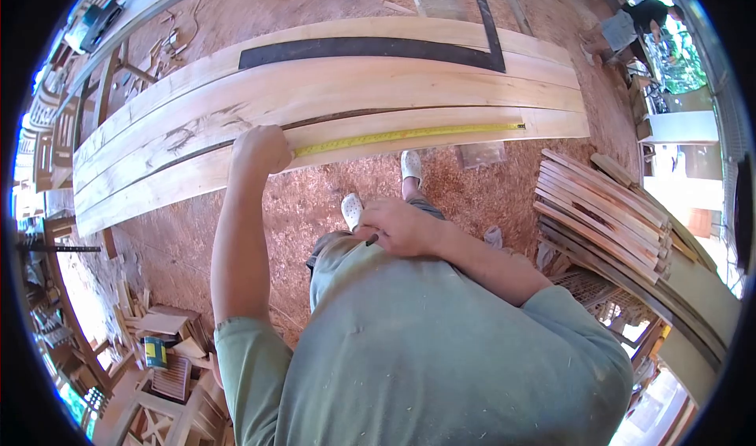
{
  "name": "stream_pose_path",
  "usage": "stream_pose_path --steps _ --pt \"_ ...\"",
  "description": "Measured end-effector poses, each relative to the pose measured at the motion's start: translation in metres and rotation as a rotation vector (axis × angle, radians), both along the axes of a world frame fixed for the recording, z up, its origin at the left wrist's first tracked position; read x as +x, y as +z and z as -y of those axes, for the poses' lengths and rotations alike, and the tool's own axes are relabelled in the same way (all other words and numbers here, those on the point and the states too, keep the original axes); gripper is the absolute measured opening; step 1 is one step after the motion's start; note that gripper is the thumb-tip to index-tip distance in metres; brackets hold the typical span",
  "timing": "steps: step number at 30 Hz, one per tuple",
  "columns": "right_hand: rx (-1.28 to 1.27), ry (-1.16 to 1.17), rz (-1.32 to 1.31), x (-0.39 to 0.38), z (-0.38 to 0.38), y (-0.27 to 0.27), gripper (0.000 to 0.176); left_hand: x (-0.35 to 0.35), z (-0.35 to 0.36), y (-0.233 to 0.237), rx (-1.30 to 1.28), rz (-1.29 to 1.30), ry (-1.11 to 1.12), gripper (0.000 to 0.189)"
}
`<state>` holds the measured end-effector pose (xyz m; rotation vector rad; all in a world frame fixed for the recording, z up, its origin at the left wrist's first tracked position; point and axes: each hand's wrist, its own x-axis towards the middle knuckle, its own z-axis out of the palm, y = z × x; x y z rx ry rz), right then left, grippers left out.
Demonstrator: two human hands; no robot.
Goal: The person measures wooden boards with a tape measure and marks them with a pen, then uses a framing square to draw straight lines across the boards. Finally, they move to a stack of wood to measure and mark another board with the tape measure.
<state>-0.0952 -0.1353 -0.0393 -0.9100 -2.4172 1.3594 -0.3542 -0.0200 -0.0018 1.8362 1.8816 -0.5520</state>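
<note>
My left hand (260,148) is closed around the body of a tape measure, which my fingers hide. Its yellow blade (394,137) runs out to the right along the nearest wooden board (551,123), with the end hook close to that board's right end. In front of my belly, my right hand (400,224) is closed, and a small dark tip (372,239) pokes out of it; what kind of thing it belongs to is hidden. A large black framing square (362,48) lies across the boards beyond the tape, its corner at the right.
Several long boards lie side by side across the work area. Stacked wooden strips (602,213) are at the right. Wood offcuts and a green-and-yellow can (155,353) stand at lower left. Another person (630,32) bends over at the upper right. Sawdust covers the floor (236,245).
</note>
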Motion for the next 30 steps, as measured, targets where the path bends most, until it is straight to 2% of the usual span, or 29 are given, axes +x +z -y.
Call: stream_pose_path --steps 4,6,8,9,10,11,12,14,15,17,21,24,27,29,30 --pt "-0.033 -0.009 0.117 0.023 -0.001 -0.005 0.014 -0.004 0.000 -0.010 0.050 0.007 0.005 0.031" --pt "0.028 -0.160 0.179 0.034 -0.002 -0.008 0.015 -0.004 0.000 -0.015 0.071 0.012 0.011 0.030" --pt "-0.254 -0.474 0.066 0.047 -0.015 -0.001 0.022 -0.005 0.002 -0.017 0.089 0.025 0.010 0.026" --pt "0.094 -0.514 0.025 0.069 -0.025 -0.027 0.027 -0.005 0.002 -0.017 0.087 0.028 0.008 0.025" --pt "0.153 -0.789 0.050 0.074 -0.034 -0.017 0.034 -0.006 0.002 -0.017 0.082 0.014 0.042 0.025" --pt "-0.017 -0.997 -0.005 0.084 -0.046 -0.005 0.043 -0.005 0.002 -0.016 0.089 0.024 0.021 0.026" --pt "-0.043 -1.093 0.006 0.117 -0.061 -0.021 0.053 -0.006 0.004 -0.017 0.097 0.042 -0.012 0.027" --pt "0.015 -1.407 0.004 0.107 -0.079 0.042 0.053 -0.007 0.006 -0.015 0.095 0.044 -0.004 0.029" --pt "0.029 -1.421 0.007 0.120 -0.088 0.037 0.053 -0.005 0.004 -0.013 0.096 0.048 -0.001 0.030" --pt "0.285 -1.411 -0.172 0.163 -0.109 0.015 0.045 -0.002 0.004 -0.008 0.079 0.036 -0.021 0.026" --pt "0.454 -1.380 -0.189 0.204 -0.138 -0.007 0.038 -0.005 0.005 -0.013 0.066 0.034 0.006 0.026" --pt "0.552 -1.432 -0.099 0.231 -0.154 -0.019 0.039 -0.005 0.005 -0.017 0.085 0.037 0.019 0.029" --pt "0.407 -1.508 -0.110 0.259 -0.167 -0.026 0.039 -0.005 0.005 -0.017 0.086 0.027 0.026 0.029" --pt "0.561 -1.464 0.178 0.284 -0.178 -0.039 0.044 -0.005 0.004 -0.016 0.084 0.032 0.038 0.029" --pt "0.561 -1.457 0.174 0.298 -0.184 -0.047 0.044 -0.003 0.004 -0.014 0.054 0.015 0.028 0.027"
